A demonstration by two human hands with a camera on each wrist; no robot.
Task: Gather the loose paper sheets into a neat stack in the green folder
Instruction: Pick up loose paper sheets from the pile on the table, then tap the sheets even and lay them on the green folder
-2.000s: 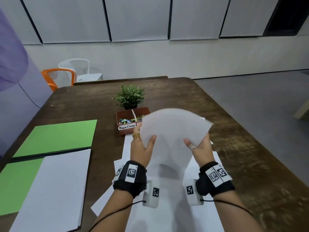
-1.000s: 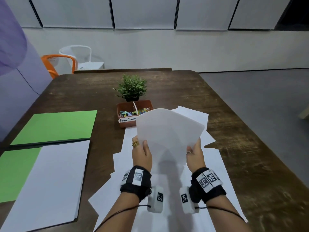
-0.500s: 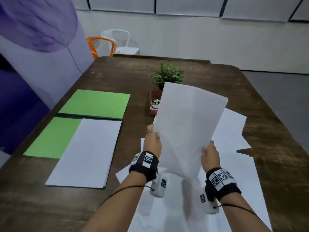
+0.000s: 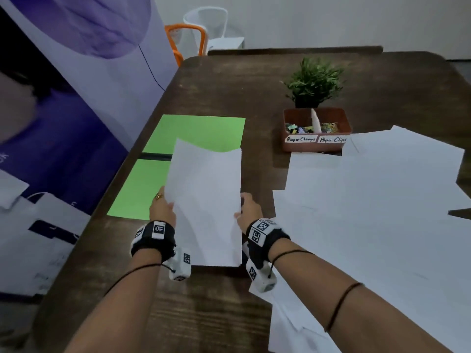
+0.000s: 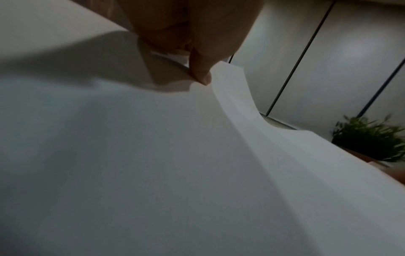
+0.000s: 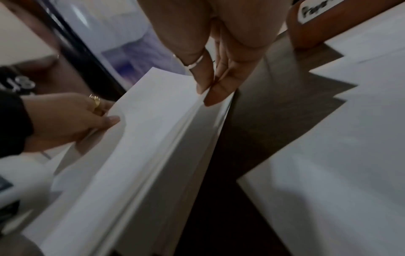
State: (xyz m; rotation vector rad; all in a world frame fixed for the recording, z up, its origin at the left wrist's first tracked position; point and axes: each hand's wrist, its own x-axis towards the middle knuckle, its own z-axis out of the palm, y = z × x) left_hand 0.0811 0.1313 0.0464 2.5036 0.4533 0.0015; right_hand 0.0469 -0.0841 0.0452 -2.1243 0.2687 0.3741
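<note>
Left hand: the left hand (image 4: 163, 208) pinches the left edge of the held sheet (image 4: 204, 200), thumb on top, fingers curled beneath.
Right hand: the right hand (image 4: 251, 208) pinches the sheet's right edge between fingertips (image 6: 205, 86).
Stack: the held sheet hovers over the paper stack (image 4: 237, 261) lying in the green folder (image 4: 198, 131), near the table's (image 4: 204, 314) left edge.
Placing it well: I'd square the near corners first, lower flat, then let go with both hands together so nothing skews.
Loose sheets: more loose sheets (image 4: 369, 212) spread toward the right edge.
Far: a clip tray (image 4: 316, 131) and plant (image 4: 313, 80) toward the far edge.
</note>
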